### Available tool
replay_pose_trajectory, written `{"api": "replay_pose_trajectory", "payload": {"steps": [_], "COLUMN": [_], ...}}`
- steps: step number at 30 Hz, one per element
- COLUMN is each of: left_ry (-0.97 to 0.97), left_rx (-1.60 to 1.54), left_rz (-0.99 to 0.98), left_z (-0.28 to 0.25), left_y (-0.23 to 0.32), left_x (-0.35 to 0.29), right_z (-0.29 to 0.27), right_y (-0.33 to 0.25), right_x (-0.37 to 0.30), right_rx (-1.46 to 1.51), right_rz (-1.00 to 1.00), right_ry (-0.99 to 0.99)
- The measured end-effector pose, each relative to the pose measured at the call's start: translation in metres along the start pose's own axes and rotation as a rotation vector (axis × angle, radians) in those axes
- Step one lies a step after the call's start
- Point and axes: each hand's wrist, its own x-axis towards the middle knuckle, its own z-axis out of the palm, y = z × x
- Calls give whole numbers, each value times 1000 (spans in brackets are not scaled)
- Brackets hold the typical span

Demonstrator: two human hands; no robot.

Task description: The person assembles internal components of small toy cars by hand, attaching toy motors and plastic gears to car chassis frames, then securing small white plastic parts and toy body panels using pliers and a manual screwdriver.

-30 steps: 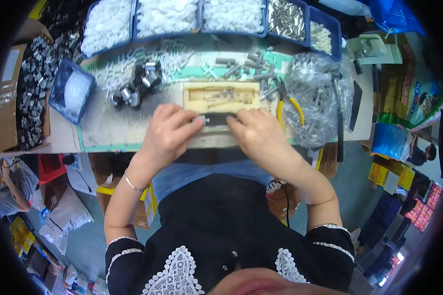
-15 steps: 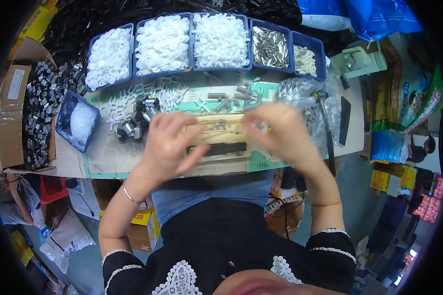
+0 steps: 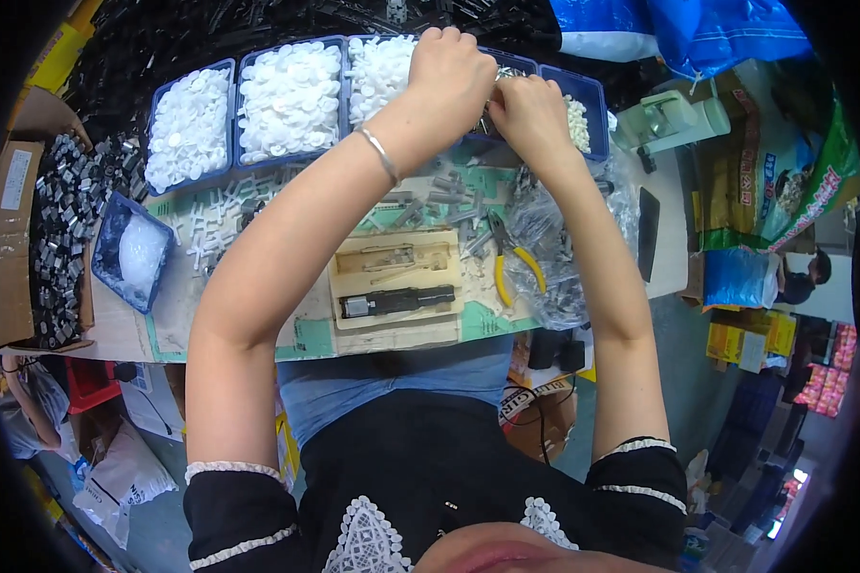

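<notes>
Both my hands are at the blue bin of small metal pins [image 3: 513, 71]. My left hand [image 3: 454, 76] is over its left side, fingers curled, with the fingertips partly hidden. Close beside it, my right hand [image 3: 535, 113] has bent fingers drawn together at the pins; what either hand holds does not show. On the table below lies a cream fixture block [image 3: 346, 260] with recesses. A black part with a silver end [image 3: 401, 303] rests in its near slot. Yellow-handled pliers [image 3: 503, 272] lie to the right of the block.
Bins of white plastic pieces [image 3: 291, 95] line the back, with a bin of cream pieces [image 3: 576, 124] at right. Grey tubes [image 3: 449, 196] and white cross-shaped pieces [image 3: 205, 224] lie loose. A clear plastic bag [image 3: 554, 296] is under my right forearm; a cardboard box [image 3: 10, 258] stands left.
Both hands have moved up and away from the fixture block to the pin bin. The block and the pliers beside it now show uncovered. The black part stays in its slot.
</notes>
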Motion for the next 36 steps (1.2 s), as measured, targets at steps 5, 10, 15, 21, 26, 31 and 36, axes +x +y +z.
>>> {"api": "replay_pose_trajectory", "payload": {"steps": [5,10,15,21,26,31,36], "left_ry": [-75,98,269,125,80,204,306], "left_rx": [0,-171,-575,-2005,-2559,-2610,-2490], "left_rz": [104,207,-28,-924,-1024,-1114,-1073], "left_z": [1,-4,-17,-60,-64,-71,-77], "left_y": [-3,-21,-23,2,31,43,49], "left_x": [11,-4,-42,-128,-176,-192,-198], "right_z": [2,-10,-25,-78,-77,-79,-80], "right_y": [6,-2,-10,-79,-121,-127,-134], "right_x": [-5,-14,-29,-59,-88,-96,-99], "right_rx": [264,469,737,1090,1418,1326,1325], "right_rz": [55,193,290,76,220,80,68], "right_ry": [155,191,159,259,244,230,230]}}
